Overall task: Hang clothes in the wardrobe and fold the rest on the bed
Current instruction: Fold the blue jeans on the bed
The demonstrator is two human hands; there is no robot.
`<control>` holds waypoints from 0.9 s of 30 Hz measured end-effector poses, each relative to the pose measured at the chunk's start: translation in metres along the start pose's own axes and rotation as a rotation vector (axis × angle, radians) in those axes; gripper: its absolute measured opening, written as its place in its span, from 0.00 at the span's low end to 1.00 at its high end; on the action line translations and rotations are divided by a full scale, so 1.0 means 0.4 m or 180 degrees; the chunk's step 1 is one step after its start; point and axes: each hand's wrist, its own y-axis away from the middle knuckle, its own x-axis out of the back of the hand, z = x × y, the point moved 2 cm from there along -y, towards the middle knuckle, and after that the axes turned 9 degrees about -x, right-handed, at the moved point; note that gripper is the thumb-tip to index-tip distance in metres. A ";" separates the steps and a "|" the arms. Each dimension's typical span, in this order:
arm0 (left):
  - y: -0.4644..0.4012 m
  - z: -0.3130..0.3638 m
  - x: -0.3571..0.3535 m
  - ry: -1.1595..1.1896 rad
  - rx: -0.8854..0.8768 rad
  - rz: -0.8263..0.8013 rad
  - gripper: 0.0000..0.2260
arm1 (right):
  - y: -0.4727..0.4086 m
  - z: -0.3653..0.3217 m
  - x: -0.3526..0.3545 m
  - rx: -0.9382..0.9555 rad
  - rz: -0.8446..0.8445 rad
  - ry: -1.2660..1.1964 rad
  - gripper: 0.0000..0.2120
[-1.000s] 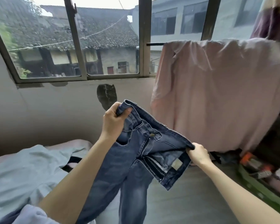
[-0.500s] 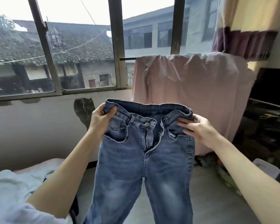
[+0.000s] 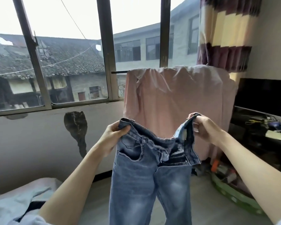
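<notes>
1. Blue jeans [image 3: 146, 181] held up in the air in front of the person, waistband uppermost, both legs hanging down out of view at the bottom edge. Fly open; waistband sags in the middle between the two hands.
2. Left hand [image 3: 113, 135] grips the waistband corner on the left side of the jeans, fingers curled over the denim edge, thumb on the front.
3. Right hand [image 3: 203, 127] grips the opposite waistband corner, fingers curled round a bunched fold, held slightly higher than the left.
4. Pink cloth [image 3: 177, 101] hangs draped over a rail directly behind the jeans, apart from them; it spreads wider than the waistband.
5. Window [image 3: 68, 62] with dark frames sits behind and left of the jeans; tiled roofs and a grey building show through it.
6. Striped curtain [image 3: 224, 33], purple and cream, hangs above and right of the jeans.
7. Bed [image 3: 44, 184] lies below and left of the jeans, with a pale blue garment [image 3: 11, 207] lying on it.
8. Dark cluttered surface to the right of the jeans; items too blurred to identify.
</notes>
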 end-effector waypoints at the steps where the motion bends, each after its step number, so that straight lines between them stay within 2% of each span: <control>1: 0.005 -0.002 -0.012 -0.0067 0.0025 -0.0150 0.06 | 0.005 -0.008 -0.013 -0.0044 -0.0171 0.0248 0.10; 4: 0.012 -0.005 -0.077 -0.0245 -0.0068 -0.0472 0.07 | 0.023 -0.024 -0.086 -0.0126 -0.0775 0.0662 0.05; 7: 0.012 -0.010 -0.145 -0.0429 -0.0388 -0.0426 0.07 | 0.031 -0.012 -0.170 -0.0052 -0.1248 0.0784 0.05; 11: 0.018 -0.041 -0.163 -0.0665 -0.0687 0.0148 0.06 | 0.044 0.013 -0.187 0.0062 -0.0757 0.1268 0.10; 14: 0.021 -0.064 -0.160 -0.0875 -0.0751 0.0439 0.12 | 0.074 0.018 -0.170 -0.0119 -0.0832 0.1553 0.18; 18: 0.020 -0.073 -0.185 -0.0764 -0.0979 0.0324 0.14 | 0.108 0.013 -0.166 -0.0256 -0.1359 0.1794 0.17; 20: 0.022 -0.084 -0.191 -0.0590 -0.0724 0.0188 0.13 | 0.114 0.011 -0.159 -0.0219 -0.1362 0.1987 0.17; 22: 0.026 -0.092 -0.184 -0.0581 -0.0268 -0.0160 0.16 | 0.111 0.007 -0.157 0.0043 -0.1245 0.2401 0.18; 24: 0.026 -0.098 -0.177 -0.0975 -0.0046 -0.0449 0.17 | 0.108 0.009 -0.156 0.0270 -0.1076 0.2842 0.18; 27: 0.021 -0.098 -0.181 -0.1863 -0.0480 -0.0421 0.10 | 0.101 0.015 -0.154 0.0553 -0.0744 0.3050 0.13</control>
